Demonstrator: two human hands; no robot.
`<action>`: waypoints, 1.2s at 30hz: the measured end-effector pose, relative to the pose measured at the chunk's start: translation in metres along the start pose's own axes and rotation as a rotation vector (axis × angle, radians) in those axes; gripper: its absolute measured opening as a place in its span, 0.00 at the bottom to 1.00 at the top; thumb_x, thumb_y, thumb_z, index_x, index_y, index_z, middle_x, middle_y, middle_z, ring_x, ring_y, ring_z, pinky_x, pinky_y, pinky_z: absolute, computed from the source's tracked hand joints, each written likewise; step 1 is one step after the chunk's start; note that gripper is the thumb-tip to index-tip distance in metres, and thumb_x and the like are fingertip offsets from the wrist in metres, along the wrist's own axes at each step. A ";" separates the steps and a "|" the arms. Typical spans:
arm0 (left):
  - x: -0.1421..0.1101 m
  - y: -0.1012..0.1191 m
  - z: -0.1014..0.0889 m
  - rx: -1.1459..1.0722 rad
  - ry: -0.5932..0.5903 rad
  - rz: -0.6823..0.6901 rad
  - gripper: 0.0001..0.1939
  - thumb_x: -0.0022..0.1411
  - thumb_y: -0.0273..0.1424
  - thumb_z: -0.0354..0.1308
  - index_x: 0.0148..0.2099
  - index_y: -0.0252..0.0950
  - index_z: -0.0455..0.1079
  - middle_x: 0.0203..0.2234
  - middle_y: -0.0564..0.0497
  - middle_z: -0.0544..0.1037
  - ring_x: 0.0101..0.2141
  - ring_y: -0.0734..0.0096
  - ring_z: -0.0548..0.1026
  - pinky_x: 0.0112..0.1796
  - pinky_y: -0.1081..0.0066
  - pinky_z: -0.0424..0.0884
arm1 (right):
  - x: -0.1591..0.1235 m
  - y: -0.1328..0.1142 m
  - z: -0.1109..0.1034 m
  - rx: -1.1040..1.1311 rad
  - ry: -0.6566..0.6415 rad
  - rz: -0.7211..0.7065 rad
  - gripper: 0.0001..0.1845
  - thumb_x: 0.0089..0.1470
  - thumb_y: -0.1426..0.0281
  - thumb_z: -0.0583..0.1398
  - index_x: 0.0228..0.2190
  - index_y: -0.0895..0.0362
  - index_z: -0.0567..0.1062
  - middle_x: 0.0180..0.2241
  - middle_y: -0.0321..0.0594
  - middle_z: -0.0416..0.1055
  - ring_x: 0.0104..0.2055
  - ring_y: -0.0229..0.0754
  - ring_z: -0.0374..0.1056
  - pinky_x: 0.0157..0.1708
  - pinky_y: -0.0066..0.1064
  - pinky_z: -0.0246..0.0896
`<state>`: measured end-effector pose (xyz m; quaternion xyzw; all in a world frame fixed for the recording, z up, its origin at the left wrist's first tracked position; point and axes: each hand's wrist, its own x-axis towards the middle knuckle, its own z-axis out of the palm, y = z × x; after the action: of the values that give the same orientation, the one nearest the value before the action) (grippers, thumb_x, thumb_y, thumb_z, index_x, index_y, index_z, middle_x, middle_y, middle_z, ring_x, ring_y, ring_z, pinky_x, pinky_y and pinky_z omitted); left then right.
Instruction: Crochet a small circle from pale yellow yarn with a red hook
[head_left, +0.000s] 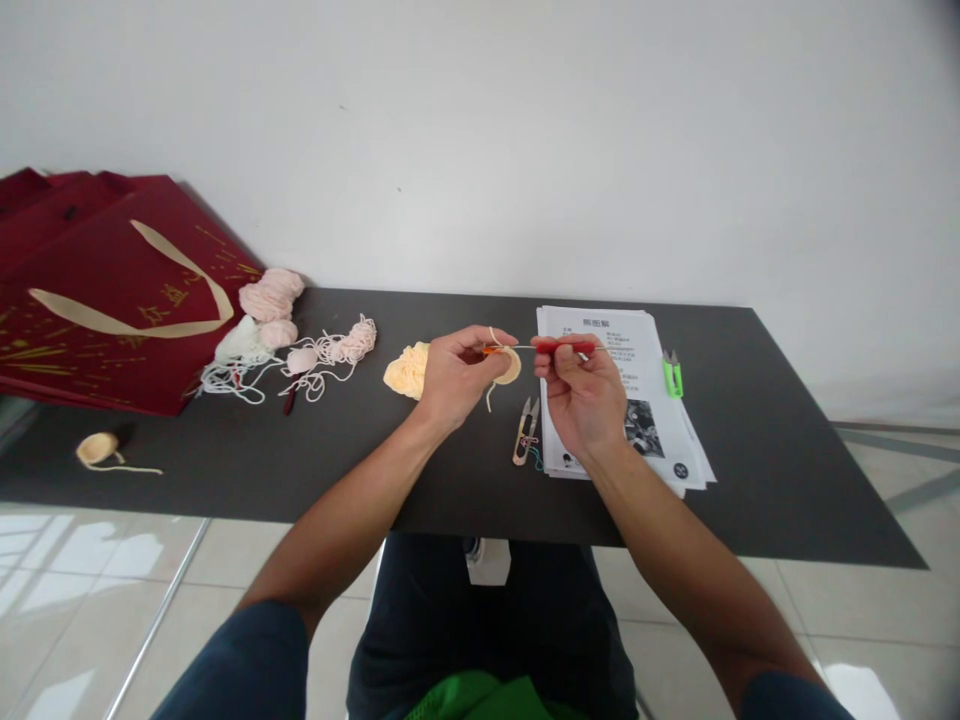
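A small round piece of pale yellow crochet [508,367] is pinched in my left hand [459,374], and a short yarn tail hangs below it. Yarn loops over the left index finger. My right hand [583,392] grips the red handle of a crochet hook [564,347]. Its thin metal shaft points left and reaches the crochet piece; whether the tip sits inside a stitch is too small to tell. Just behind my left hand lies a ball of yellow yarn [406,371], partly hidden by that hand.
Printed sheets [600,318] lie under my right hand. Beige thread snips [524,436] rest left of them, green snips [673,375] to the right. Pink yarn [271,294] and loose strands stand beside red gift bags [112,300]. A small yellow crochet cup [97,448] sits far left.
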<state>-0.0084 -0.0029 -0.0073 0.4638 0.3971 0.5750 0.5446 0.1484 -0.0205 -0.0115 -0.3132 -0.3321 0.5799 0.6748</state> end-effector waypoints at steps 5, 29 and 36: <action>0.000 0.000 0.000 0.044 0.011 0.093 0.09 0.50 0.24 0.69 0.37 0.38 0.83 0.31 0.54 0.78 0.27 0.78 0.71 0.28 0.75 0.65 | -0.001 0.003 0.002 -0.001 0.018 0.004 0.12 0.53 0.63 0.74 0.34 0.53 0.78 0.36 0.35 0.85 0.32 0.31 0.78 0.34 0.21 0.77; -0.001 0.009 0.008 -0.434 0.096 -0.133 0.23 0.46 0.27 0.78 0.47 0.37 0.83 0.30 0.53 0.82 0.33 0.76 0.78 0.40 0.73 0.72 | -0.026 0.020 0.002 -0.744 -0.138 -0.729 0.19 0.59 0.76 0.66 0.48 0.42 0.84 0.50 0.38 0.84 0.47 0.46 0.82 0.48 0.44 0.81; 0.002 0.012 0.003 -0.454 0.036 -0.225 0.23 0.43 0.27 0.79 0.45 0.36 0.83 0.30 0.51 0.84 0.29 0.77 0.78 0.37 0.72 0.72 | -0.020 0.015 0.009 -0.362 0.003 -0.321 0.07 0.56 0.67 0.71 0.38 0.44 0.86 0.44 0.36 0.85 0.40 0.44 0.82 0.44 0.44 0.82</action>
<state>-0.0087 -0.0021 0.0052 0.2720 0.3166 0.5935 0.6881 0.1304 -0.0379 -0.0205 -0.3730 -0.4753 0.3957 0.6917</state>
